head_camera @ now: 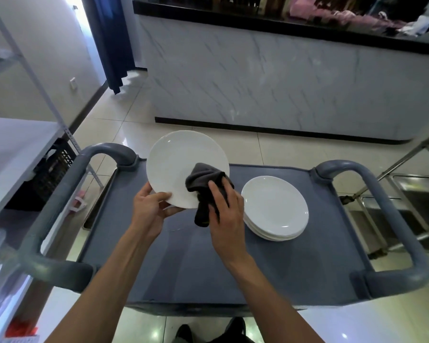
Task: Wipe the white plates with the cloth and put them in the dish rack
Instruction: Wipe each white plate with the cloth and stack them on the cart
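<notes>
My left hand (150, 206) grips the near rim of a white plate (176, 164), thumb on top, and holds it tilted up above the grey cart (233, 273). My right hand (224, 211) holds a dark grey cloth (203, 184) bunched against the plate's lower right face. A stack of several white plates (275, 209) sits on the cart top to the right of my hands. No dish rack is in view.
The cart has curved grey handles at left (60, 201) and right (391, 209). A white shelf unit (15, 144) stands at left, a marble-fronted counter (270, 78) ahead, and a steel frame (406, 194) at right on the tiled floor.
</notes>
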Tool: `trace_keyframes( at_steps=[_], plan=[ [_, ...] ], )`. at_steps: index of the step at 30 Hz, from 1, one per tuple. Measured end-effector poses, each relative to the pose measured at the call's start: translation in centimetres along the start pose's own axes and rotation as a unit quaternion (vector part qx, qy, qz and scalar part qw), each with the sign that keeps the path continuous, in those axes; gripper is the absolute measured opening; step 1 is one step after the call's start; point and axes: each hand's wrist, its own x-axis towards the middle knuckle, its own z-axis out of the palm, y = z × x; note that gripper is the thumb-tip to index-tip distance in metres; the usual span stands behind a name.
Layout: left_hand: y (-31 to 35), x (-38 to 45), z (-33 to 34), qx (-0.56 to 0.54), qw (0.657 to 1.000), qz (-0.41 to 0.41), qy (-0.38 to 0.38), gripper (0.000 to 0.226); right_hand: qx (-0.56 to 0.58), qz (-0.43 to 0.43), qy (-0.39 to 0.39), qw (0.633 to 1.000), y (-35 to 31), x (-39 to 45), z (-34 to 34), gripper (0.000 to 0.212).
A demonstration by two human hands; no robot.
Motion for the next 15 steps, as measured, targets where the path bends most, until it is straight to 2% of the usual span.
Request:
trace_keyframes(
  at_steps=[4,8,15],
  plan=[
    [0.3,-0.1,-0.6,0.007,1.0,-0.015,-0.001,0.053,0.028,0.044,0.014,0.999,1.4,0.9,-0.5,0.058],
    [0.4,-0.3,-1.2,0.018,0.999,-0.026,-0.01,0.047,0.034,0.081,0.012,0.996,2.3,2.7,-0.9,0.056],
    [0.3,-0.6,-2.1,0.074,0.994,-0.048,-0.057,0.047,0.009,0.036,-0.019,0.999,3.0,6.7,-1.8,0.058]
  ],
)
